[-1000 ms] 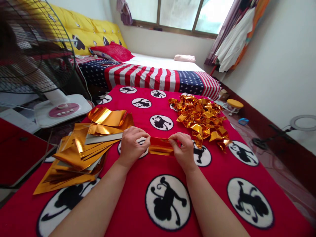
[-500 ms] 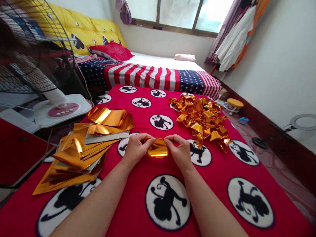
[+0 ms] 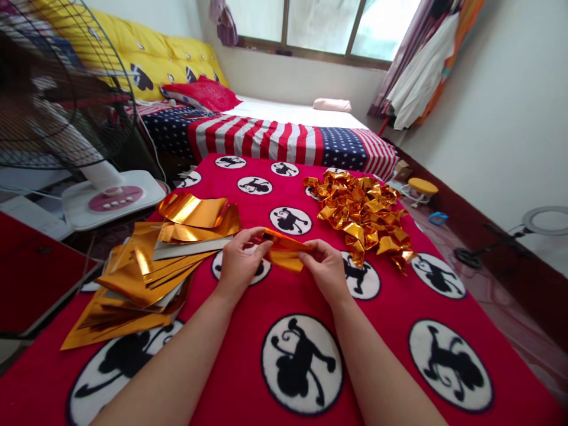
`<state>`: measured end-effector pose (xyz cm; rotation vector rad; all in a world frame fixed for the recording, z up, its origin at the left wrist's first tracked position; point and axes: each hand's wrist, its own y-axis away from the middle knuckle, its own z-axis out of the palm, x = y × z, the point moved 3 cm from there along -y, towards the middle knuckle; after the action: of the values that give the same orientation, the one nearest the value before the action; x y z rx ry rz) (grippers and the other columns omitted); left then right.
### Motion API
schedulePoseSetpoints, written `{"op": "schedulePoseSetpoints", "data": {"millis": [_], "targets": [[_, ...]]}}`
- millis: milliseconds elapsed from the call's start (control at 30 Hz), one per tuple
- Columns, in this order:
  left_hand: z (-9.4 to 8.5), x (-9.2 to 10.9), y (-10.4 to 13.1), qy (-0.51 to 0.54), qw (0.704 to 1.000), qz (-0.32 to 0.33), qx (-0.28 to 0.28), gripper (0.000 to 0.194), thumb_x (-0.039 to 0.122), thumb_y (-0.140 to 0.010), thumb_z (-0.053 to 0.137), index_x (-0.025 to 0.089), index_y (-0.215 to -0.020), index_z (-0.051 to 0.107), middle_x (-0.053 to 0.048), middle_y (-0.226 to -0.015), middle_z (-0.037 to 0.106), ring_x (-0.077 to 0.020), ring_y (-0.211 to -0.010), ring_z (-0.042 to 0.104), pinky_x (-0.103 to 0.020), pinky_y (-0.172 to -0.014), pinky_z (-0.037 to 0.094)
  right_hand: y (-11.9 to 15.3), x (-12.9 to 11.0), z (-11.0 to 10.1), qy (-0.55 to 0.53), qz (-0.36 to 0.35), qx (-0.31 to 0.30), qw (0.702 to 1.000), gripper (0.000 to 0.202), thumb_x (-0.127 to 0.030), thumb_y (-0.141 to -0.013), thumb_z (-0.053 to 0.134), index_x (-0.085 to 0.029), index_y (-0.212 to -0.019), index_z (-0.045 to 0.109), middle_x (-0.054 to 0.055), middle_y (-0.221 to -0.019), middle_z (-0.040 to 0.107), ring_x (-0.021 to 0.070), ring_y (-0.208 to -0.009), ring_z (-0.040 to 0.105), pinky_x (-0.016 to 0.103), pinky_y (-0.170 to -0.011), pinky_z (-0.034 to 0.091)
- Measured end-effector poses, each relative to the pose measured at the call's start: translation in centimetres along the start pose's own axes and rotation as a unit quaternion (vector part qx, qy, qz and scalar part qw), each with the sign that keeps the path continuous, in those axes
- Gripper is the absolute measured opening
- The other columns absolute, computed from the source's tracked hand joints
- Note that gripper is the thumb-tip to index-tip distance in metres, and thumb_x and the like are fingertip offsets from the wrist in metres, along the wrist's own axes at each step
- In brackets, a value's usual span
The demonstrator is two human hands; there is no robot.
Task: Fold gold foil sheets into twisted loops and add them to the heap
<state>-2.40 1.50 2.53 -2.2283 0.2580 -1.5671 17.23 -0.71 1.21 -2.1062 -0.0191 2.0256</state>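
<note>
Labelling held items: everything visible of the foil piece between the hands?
The foil piece is shiny orange-gold, apparently thin metallic paper, folded or curled into a strip. It slants down rightward over the red cloth; whether they touch is unclear. The left hand pinches its left end, the right hand its right, partly hiding both.

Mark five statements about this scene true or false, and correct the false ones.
1. The left hand and right hand hold one gold sheet. True.
2. The right hand is empty. False: it grips the gold sheet.
3. A heap of gold pieces lies to the right on a red cloth. True.
4. The red cloth is plain. False: black figures in white circles pattern it.
5. A stack of gold sheets lies at the left. True.
</note>
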Motion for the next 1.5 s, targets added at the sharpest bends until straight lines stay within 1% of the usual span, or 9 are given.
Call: {"op": "schedulePoseSetpoints", "data": {"millis": [100,200,367,500,767,967,1100,1267,1500], "targets": [[-0.3,1.2,0.2,-0.051,0.994,0.095,0.032,0.024,0.034,-0.078,0.07,0.018,-0.096,0.07,-0.006,-0.093,0.071,-0.019,-0.089,0.065,-0.031,-0.085,0.05,0.1,-0.2,-0.5,0.034,-0.039,0.1,0.994,0.012,-0.028,-0.075,0.068,-0.019,-0.08,0.06,0.0,-0.072,0.063,0.0144,-0.063,0.059,0.025,-0.059,0.046],[0.7,1.6,0.7,-0.014,0.994,0.094,-0.059,0.024,0.034,-0.082,0.067,0.018,-0.099,0.071,-0.007,-0.097,0.072,-0.0199,-0.09,0.066,-0.03,-0.084,0.051,0.8,-1.2,0.0,0.123,-0.104,0.135,0.978,0.007,-0.026,-0.081,0.061,-0.02,-0.082,0.059,0.001,-0.075,0.062,0.0152,-0.067,0.059,0.027,-0.064,0.047],[2.4,1.9,1.7,0.12,0.973,0.006,-0.196,0.046,0.038,-0.081,0.066,0.017,-0.123,0.063,-0.01,-0.112,0.07,-0.0231,-0.093,0.067,-0.029,-0.078,0.053,2.4,-2.8,2.7,0.237,-0.214,0.037,0.947,0.009,-0.017,-0.082,0.055,-0.022,-0.087,0.06,0.003,-0.083,0.061,0.016,-0.073,0.059,0.028,-0.069,0.048],[2.4,2.1,1.7,0.145,0.969,-0.03,-0.197,0.034,0.038,-0.084,0.061,0.016,-0.108,0.07,-0.006,-0.093,0.073,-0.0203,-0.082,0.066,-0.027,-0.073,0.051,3.0,-3.3,3.8,0.227,-0.243,-0.036,0.942,0.025,-0.01,-0.078,0.053,-0.023,-0.099,0.06,0.005,-0.096,0.062,0.0181,-0.086,0.061,0.029,-0.077,0.05],[2.4,0.5,1.3,0.151,0.965,-0.126,-0.176,0.03,0.041,-0.082,0.06,0.014,-0.074,0.07,0.0,-0.063,0.063,-0.0106,-0.053,0.052,-0.019,-0.047,0.037,1.9,-2.9,0.9,0.14,-0.185,0.136,0.963,0.025,-0.014,-0.08,0.055,-0.021,-0.103,0.063,0.007,-0.11,0.058,0.0183,-0.093,0.058,0.03,-0.078,0.05],[2.2,0.5,1.3,0.174,0.95,-0.154,-0.209,0.033,0.04,-0.079,0.064,0.014,-0.06,0.061,0.003,-0.052,0.051,-0.0074,-0.047,0.043,-0.019,-0.044,0.03,0.6,-1.3,0.4,-0.063,-0.062,0.051,0.995,0.044,-0.021,-0.076,0.059,-0.022,-0.12,0.057,0.009,-0.116,0.063,0.0201,-0.095,0.062,0.031,-0.074,0.054],[2.2,0.1,1.2,0.186,0.951,-0.17,-0.182,0.029,0.041,-0.076,0.067,0.014,-0.084,0.069,-0.001,-0.069,0.064,-0.0116,-0.059,0.055,-0.02,-0.051,0.04,0.6,-1.1,0.5,-0.067,-0.037,0.033,0.997,0.037,-0.028,-0.075,0.065,-0.023,-0.111,0.063,0.006,-0.101,0.068,0.0185,-0.081,0.064,0.029,-0.066,0.054],[2.1,0.2,1.0,0.224,0.948,-0.167,-0.154,0.056,0.044,-0.073,0.072,0.017,-0.12,0.059,-0.003,-0.083,0.066,-0.0146,-0.072,0.063,-0.021,-0.061,0.048,0.6,-0.5,0.1,-0.034,-0.047,0.07,0.996,0.024,-0.033,-0.076,0.069,-0.02,-0.097,0.069,0.005,-0.087,0.07,0.0179,-0.077,0.065,0.029,-0.069,0.053],[2.4,0.5,1.3,0.19,0.956,-0.095,-0.201,0.08,0.033,-0.057,0.086,0.022,-0.129,0.054,-0.012,-0.125,0.062,-0.0263,-0.107,0.063,-0.033,-0.084,0.054,0.5,0.3,-0.4,-0.01,-0.024,0.149,0.989,0.027,-0.035,-0.074,0.071,-0.017,-0.092,0.066,0.005,-0.082,0.069,0.0163,-0.071,0.063,0.028,-0.065,0.05]]}}
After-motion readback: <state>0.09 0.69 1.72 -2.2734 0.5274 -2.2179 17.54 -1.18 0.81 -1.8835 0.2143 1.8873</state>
